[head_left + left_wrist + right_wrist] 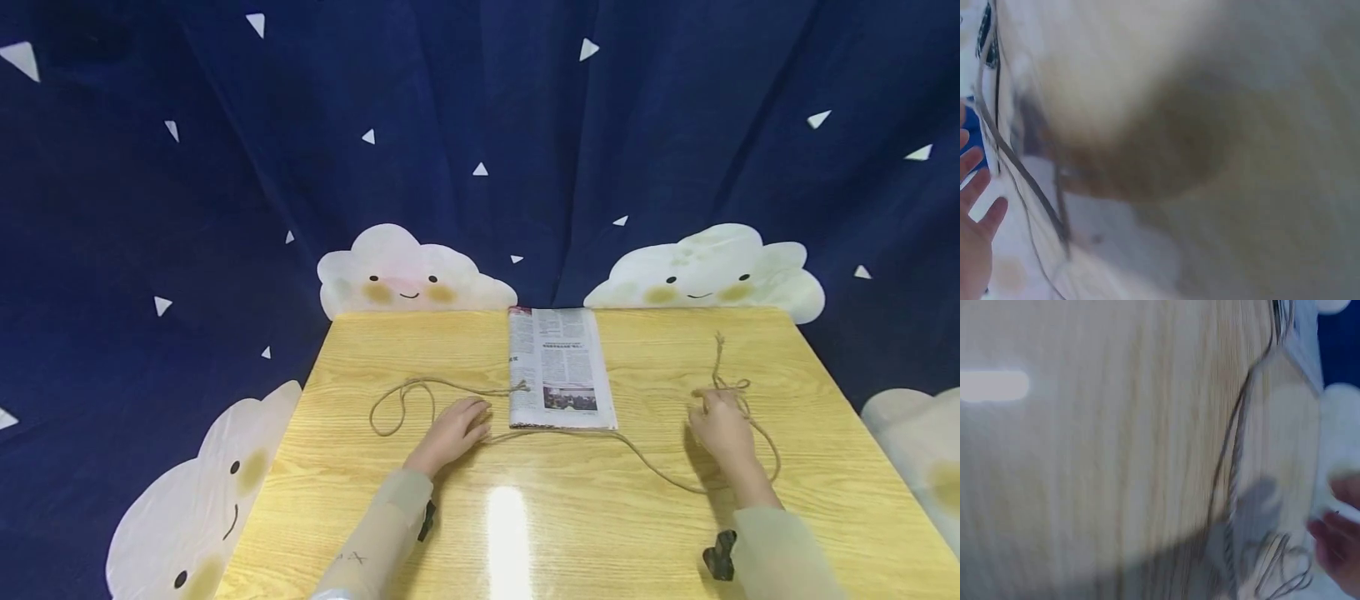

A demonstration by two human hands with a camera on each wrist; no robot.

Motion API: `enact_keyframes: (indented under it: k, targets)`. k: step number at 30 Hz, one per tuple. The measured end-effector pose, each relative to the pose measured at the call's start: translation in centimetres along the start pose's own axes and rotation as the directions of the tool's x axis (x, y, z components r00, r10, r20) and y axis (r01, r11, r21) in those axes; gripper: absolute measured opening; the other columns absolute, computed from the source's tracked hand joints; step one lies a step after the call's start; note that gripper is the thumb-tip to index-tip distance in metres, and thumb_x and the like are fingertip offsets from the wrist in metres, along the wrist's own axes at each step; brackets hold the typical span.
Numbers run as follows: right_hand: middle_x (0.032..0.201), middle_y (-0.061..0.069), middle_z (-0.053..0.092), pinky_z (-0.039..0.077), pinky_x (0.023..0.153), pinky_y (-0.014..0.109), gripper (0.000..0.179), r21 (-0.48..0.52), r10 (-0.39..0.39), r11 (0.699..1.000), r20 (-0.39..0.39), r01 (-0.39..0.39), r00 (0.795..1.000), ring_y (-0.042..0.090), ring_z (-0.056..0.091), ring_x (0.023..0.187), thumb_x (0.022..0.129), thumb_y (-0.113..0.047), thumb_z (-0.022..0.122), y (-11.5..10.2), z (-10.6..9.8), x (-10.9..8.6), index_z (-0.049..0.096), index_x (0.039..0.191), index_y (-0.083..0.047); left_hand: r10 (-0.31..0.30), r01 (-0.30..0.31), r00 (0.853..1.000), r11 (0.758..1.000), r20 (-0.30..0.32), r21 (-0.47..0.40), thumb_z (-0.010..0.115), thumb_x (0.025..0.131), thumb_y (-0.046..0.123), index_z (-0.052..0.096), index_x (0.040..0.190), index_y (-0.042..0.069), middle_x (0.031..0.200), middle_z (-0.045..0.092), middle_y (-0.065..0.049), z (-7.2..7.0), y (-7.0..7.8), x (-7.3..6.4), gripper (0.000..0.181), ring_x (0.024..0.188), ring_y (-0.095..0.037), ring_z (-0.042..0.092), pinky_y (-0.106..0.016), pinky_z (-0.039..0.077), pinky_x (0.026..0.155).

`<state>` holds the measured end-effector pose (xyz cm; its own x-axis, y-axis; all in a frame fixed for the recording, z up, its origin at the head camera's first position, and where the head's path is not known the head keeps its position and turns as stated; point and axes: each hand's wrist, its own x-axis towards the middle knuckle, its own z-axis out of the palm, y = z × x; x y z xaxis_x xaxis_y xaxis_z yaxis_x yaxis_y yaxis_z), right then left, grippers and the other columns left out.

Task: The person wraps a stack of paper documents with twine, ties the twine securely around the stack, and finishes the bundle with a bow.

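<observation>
A thin brown cord [634,451] lies loosely across the table. It runs along the near edge of a folded newspaper [555,367], and one cord end rests on the newspaper's left side. Just left of the paper, my left hand [453,429] is over the table beside the cord, fingers spread and relaxed, holding nothing visible. My right hand [723,429] hovers near the cord's small loop [738,384] on the right. In the right wrist view its blurred fingers [1335,526] are loosely bent and apart from the cord, with nothing visible between them.
The wooden table [360,342] has its far edge against a dark blue curtain [465,100] with white triangles. White cloud-shaped panels [705,271] stand along the back and sides. A bright reflection shows near the table's front.
</observation>
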<state>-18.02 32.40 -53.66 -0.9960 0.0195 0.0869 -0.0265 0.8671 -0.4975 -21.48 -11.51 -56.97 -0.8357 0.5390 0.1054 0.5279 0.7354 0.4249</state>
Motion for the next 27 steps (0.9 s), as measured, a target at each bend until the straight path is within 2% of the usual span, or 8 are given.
enact_keyframes:
  k: [6, 10, 14, 17, 19, 21, 24, 27]
  targets:
    - [0.084, 0.014, 0.059, 0.051, 0.060, 0.035, 0.028, 0.137, -0.095, 0.989, 0.302, 0.056, 0.948, 0.025, 0.057, 0.072, 0.085, -0.011, 0.062, -1.9, 1.7, -2.1, 0.057, 0.105, 0.008, -0.079, 0.060, 0.986, 0.990, 0.147, 0.127, 0.041, 0.097, 0.034, 0.026, 0.145, 0.012, 0.150, 0.021, -0.008, 1.0, -0.1, 2.3, 0.055, 0.137, -0.028, 0.020, -0.051, 0.022, 0.108]
    - [0.074, 0.003, 0.050, 0.042, 0.055, 0.024, 0.024, 0.155, -0.088, 0.987, 0.329, 0.039, 0.940, 0.015, 0.046, 0.065, 0.082, -0.011, 0.066, -2.2, 2.5, -3.3, 0.059, 0.097, 0.005, -0.244, 0.214, 0.951, 0.963, 0.191, 0.165, 0.034, 0.098, 0.039, 0.021, 0.146, 0.012, 0.152, 0.016, -0.007, 0.5, -1.3, 2.7, 0.056, 0.138, -0.028, 0.013, -0.055, 0.014, 0.109]
    - [0.073, 0.002, 0.044, 0.036, 0.055, 0.023, 0.018, 0.139, -0.082, 0.989, 0.307, 0.040, 0.948, 0.015, 0.041, 0.067, 0.080, -0.010, 0.067, -2.1, 2.9, -4.0, 0.058, 0.092, 0.001, -0.414, 0.392, 0.900, 0.906, 0.136, 0.160, 0.035, 0.098, 0.038, 0.021, 0.145, 0.008, 0.152, 0.015, -0.011, -1.2, -3.1, 2.2, 0.058, 0.138, -0.031, 0.012, -0.058, 0.010, 0.108]
    - [0.072, 0.002, 0.043, 0.035, 0.054, 0.023, 0.014, 0.137, -0.060, 0.990, 0.305, 0.019, 0.951, 0.015, 0.040, 0.065, 0.081, -0.007, 0.066, -1.9, 3.3, -4.4, 0.058, 0.090, -0.002, -0.479, 0.465, 0.873, 0.875, 0.096, 0.137, 0.038, 0.098, 0.035, 0.021, 0.145, 0.007, 0.152, 0.012, -0.013, -2.3, -4.2, 1.6, 0.057, 0.138, -0.034, 0.011, -0.059, 0.009, 0.107]
    - [0.071, 0.001, 0.042, 0.034, 0.052, 0.023, 0.011, 0.136, -0.060, 0.990, 0.298, 0.020, 0.953, 0.014, 0.039, 0.064, 0.082, -0.007, 0.065, -1.8, 3.5, -4.6, 0.057, 0.090, -0.003, -0.461, 0.454, 0.885, 0.886, 0.063, 0.098, 0.040, 0.097, 0.034, 0.025, 0.144, 0.006, 0.152, 0.012, -0.014, -2.5, -4.5, 1.3, 0.056, 0.137, -0.035, 0.012, -0.059, 0.010, 0.108]
    - [0.071, 0.001, 0.042, 0.034, 0.052, 0.022, 0.010, 0.140, -0.070, 0.990, 0.279, 0.031, 0.958, 0.013, 0.039, 0.064, 0.083, -0.008, 0.064, -1.7, 3.7, -4.7, 0.058, 0.090, -0.004, -0.378, 0.376, 0.926, 0.926, 0.027, 0.039, 0.043, 0.097, 0.033, 0.033, 0.140, 0.004, 0.149, 0.020, -0.017, -2.4, -4.4, 1.1, 0.053, 0.135, -0.035, 0.019, -0.056, 0.016, 0.108]
    - [0.073, 0.000, 0.044, 0.036, 0.053, 0.022, 0.014, 0.145, -0.105, 0.987, 0.239, 0.071, 0.965, 0.013, 0.039, 0.066, 0.082, -0.011, 0.066, -1.4, 4.0, -4.9, 0.059, 0.091, -0.004, -0.185, 0.185, 0.983, 0.980, 0.004, -0.076, 0.053, 0.093, 0.030, 0.050, 0.126, 0.001, 0.128, 0.049, -0.016, -1.7, -3.6, 0.8, 0.045, 0.116, -0.030, 0.046, -0.046, 0.038, 0.099]
    - [0.075, -0.001, 0.047, 0.038, 0.056, 0.021, 0.014, 0.138, -0.122, 0.986, 0.205, 0.094, 0.971, 0.012, 0.041, 0.068, 0.080, -0.010, 0.068, -1.0, 4.2, -5.0, 0.060, 0.090, -0.004, -0.012, 0.012, 1.000, 0.994, 0.010, -0.106, 0.060, 0.089, 0.026, 0.062, 0.110, 0.003, 0.098, 0.062, -0.006, -0.8, -2.7, 0.2, 0.032, 0.087, -0.018, 0.056, -0.032, 0.049, 0.078]
